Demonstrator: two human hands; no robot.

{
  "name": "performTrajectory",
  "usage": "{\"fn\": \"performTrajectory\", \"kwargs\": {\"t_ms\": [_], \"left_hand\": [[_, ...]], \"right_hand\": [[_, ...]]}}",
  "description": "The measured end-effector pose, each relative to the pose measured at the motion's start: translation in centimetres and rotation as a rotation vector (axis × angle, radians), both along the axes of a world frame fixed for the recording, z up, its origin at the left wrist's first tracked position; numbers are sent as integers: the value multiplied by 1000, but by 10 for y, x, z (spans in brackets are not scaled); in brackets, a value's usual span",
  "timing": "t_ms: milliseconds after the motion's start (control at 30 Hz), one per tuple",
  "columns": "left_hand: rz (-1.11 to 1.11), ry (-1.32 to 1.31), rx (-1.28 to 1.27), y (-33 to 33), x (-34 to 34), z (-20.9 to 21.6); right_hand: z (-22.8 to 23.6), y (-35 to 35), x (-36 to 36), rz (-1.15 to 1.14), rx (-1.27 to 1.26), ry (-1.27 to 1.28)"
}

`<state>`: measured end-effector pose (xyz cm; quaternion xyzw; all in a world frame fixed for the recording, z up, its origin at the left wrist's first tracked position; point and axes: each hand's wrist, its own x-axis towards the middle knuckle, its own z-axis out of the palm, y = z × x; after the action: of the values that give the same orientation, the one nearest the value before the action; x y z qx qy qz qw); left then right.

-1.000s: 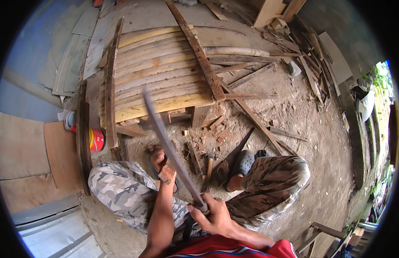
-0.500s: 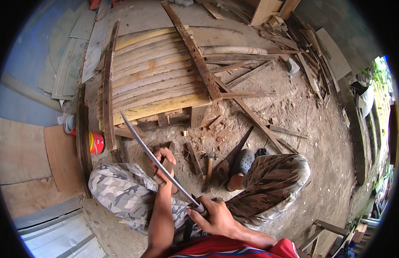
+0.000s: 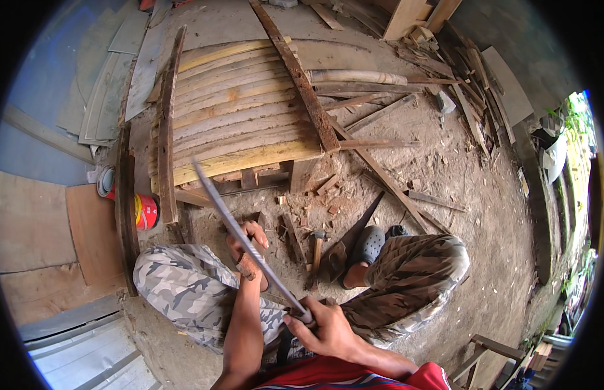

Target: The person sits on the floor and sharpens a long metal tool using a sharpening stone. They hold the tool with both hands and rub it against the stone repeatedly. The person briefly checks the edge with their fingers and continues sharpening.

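My right hand (image 3: 328,329), low in the middle, is closed round the handle of a machete (image 3: 240,235). Its long, slightly curved blade slants up and left, with the tip in front of the slatted wood. Behind the blade my left hand (image 3: 254,234) is closed on a short wooden block (image 3: 248,267), which the blade and fingers partly cover. From this view I cannot tell whether the blade touches the block. A hammer (image 3: 318,249) lies on the ground between my legs, beside a handsaw (image 3: 358,232) with a dark blade.
Ahead lies a low stack of wooden slats (image 3: 240,114) with two brown beams (image 3: 295,75) across it. A red can (image 3: 146,212) stands left near an upright plank (image 3: 125,214). Scrap wood (image 3: 474,97) is heaped far right. My foot in a grey clog (image 3: 371,245) rests beside the saw.
The machete's blade has swung slightly up and to the right at its tip. The block in my left hand has turned a little. My legs have hardly moved.
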<state>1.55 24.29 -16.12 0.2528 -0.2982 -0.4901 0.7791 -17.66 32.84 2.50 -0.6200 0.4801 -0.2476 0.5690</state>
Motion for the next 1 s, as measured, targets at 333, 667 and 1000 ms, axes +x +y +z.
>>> {"fn": "performTrajectory", "kwargs": {"t_ms": [333, 667, 1000], "left_hand": [[-28, -40, -10, 2, 5, -3], [-13, -37, -9, 1, 2, 3], [-110, 32, -136, -2, 10, -13]], "right_hand": [[-5, -2, 8, -16, -69, 10], [-8, -5, 5, 29, -26, 61], [-10, -4, 2, 21, -77, 62]]}}
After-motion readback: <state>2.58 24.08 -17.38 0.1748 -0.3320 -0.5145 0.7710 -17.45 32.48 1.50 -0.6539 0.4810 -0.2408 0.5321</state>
